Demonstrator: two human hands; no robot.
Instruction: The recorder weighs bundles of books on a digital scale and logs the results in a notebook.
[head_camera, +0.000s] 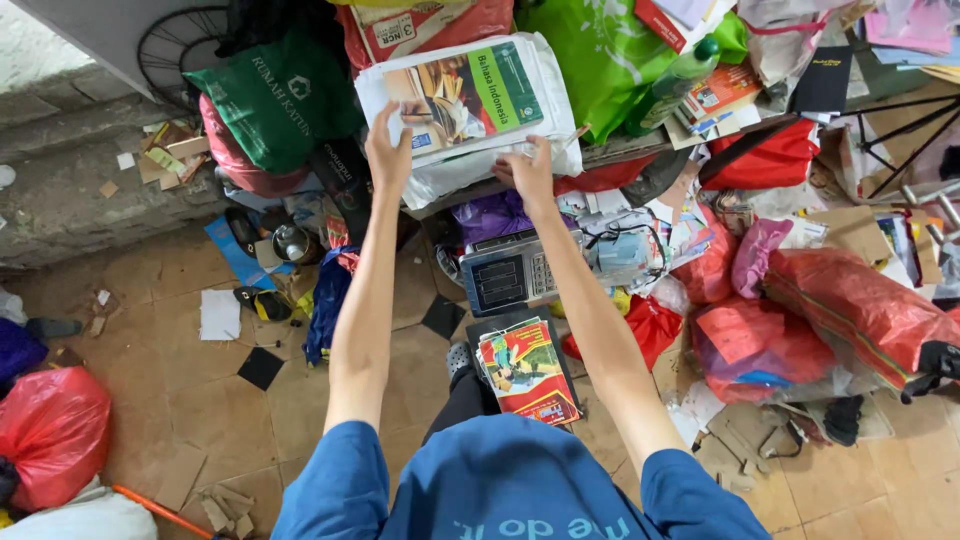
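On top of a white sack (520, 150) at the edge of a cluttered surface (640, 150) lies a textbook (465, 95) with a green band on its cover. The left hand (388, 150) rests on the book's near left corner, fingers spread flat over the cover; whether its grip closes round the edge cannot be told. The right hand (528, 172) presses on the sack just below the book's near right edge, fingers curled, holding nothing that shows. The book thus sits between and slightly beyond both hands. Below them, a grey weighing scale (510, 275) stands on the floor, and a second book (528, 372) with a red cover lies nearer the person's lap. Red bags (850, 310) are heaped to the right.
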